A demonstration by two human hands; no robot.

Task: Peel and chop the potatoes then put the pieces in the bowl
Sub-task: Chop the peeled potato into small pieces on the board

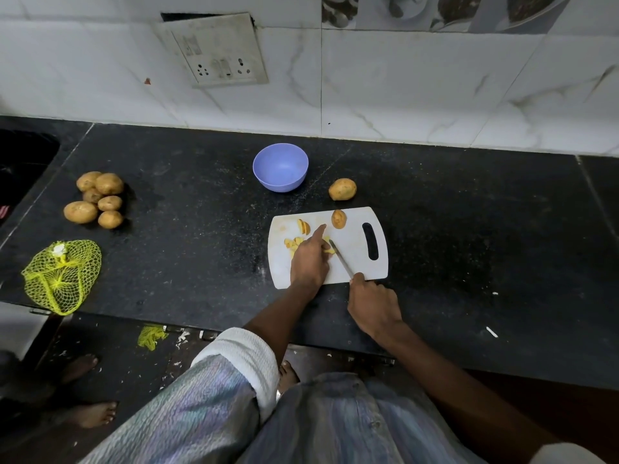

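A black speckled stone bench (pixel 167 262) runs under a white marble-look tiled wall (pixel 402 88) carrying a grimy switch plate (pixel 214 51), with a dark sink (pixel 23 162) cut off at the left edge. The left hand (pixel 310 262) rests on the white cutting board (pixel 355 259) with its forefinger straight, covering some potato pieces (pixel 294 243) so its other fingers cannot be made out, while the right hand (pixel 373 304) has its fingers curled round the hidden handle of a knife (pixel 341 259) whose blade lies just right of the left fingers. The blue bowl (pixel 280 167) beyond the fingers holds nothing, a whole potato (pixel 342 189) sits to its right, a potato half (pixel 338 219) lies on the board's far edge, and a heap of potatoes (pixel 95 199) and an empty yellow net bag (pixel 62 276) lie well left.
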